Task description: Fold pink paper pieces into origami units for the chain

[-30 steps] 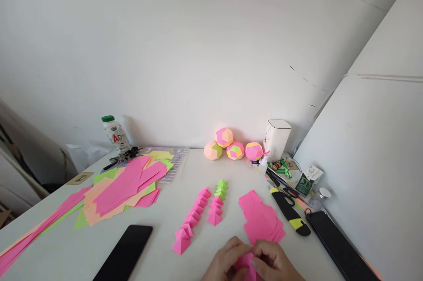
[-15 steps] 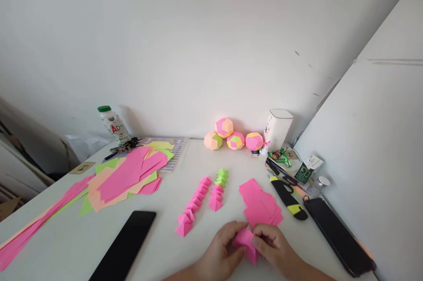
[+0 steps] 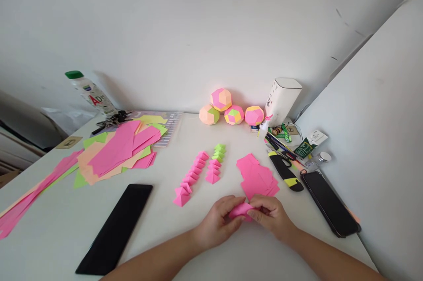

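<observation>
Pinching a folded pink paper piece [image 3: 240, 210], left hand [image 3: 216, 223], right hand [image 3: 271, 216] (both hands closed on it).

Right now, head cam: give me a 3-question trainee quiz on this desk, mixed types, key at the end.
1. True or false: both hands grip the pink folded paper.
2. How many paper balls sit by the wall? A) two B) four C) six
3. Fill in: the pink square stack lies just beyond the ____ hand.

Key:
1. True: left hand and right hand pinch it together.
2. B.
3. right.
</observation>
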Demonstrator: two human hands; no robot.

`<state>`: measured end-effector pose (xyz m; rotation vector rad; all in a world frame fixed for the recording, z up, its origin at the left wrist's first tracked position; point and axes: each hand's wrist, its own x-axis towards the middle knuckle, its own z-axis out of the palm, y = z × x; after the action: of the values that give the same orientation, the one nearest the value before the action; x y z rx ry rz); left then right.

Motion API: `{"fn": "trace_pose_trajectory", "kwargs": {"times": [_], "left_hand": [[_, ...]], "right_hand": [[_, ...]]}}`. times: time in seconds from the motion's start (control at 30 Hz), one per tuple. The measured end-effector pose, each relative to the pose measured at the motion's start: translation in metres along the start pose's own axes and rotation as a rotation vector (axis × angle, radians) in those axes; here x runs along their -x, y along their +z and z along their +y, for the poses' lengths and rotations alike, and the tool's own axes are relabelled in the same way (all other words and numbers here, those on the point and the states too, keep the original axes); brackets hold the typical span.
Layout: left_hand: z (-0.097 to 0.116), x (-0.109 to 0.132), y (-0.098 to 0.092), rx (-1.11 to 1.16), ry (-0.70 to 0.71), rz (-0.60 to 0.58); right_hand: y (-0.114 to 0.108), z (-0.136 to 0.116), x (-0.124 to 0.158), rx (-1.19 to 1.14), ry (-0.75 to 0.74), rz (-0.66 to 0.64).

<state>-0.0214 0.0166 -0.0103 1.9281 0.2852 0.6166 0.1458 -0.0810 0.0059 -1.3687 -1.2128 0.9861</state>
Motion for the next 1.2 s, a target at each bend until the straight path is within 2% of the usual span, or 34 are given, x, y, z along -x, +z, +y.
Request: {"fn": "trace_pose_trajectory", "kwargs": {"times": [0.3,0.43,0.6,0.8,1.0,1.2], "left_hand": [[0.0058,-0.0031,-0.0013,-0.025,-0.001,0.005],[0.0039,-0.0023,-0.0021,0.096,-0.035,0.008],[0.0014,-0.0019,-0.0025,0.323,-0.146,0.008],[0.0071,-0.0047,-0.0052,0.559,-0.252,0.002],[0.0079,-0.0042,-0.0069,0.548,-0.15,-0.034],[0.0095,-0.0051,-0.0071,0.615,-0.242,-0.04]], "right_hand": [[-0.0014,-0.0003,0.0002,0.028,-0.025,0.01],[-0.0011,0.0001,0.0001,0.03,-0.004,0.008],[-0.0007,0.0033,0.0001,0.003,-0.019,-0.004],[-0.0004,0.0032,0.0002,-0.007,-0.054,-0.007],[-0.0009,0.0027,0.0002,-0.011,-0.037,-0.018],[-0.001,0.0041,0.0006,0.001,-0.076,-0.012]]}}
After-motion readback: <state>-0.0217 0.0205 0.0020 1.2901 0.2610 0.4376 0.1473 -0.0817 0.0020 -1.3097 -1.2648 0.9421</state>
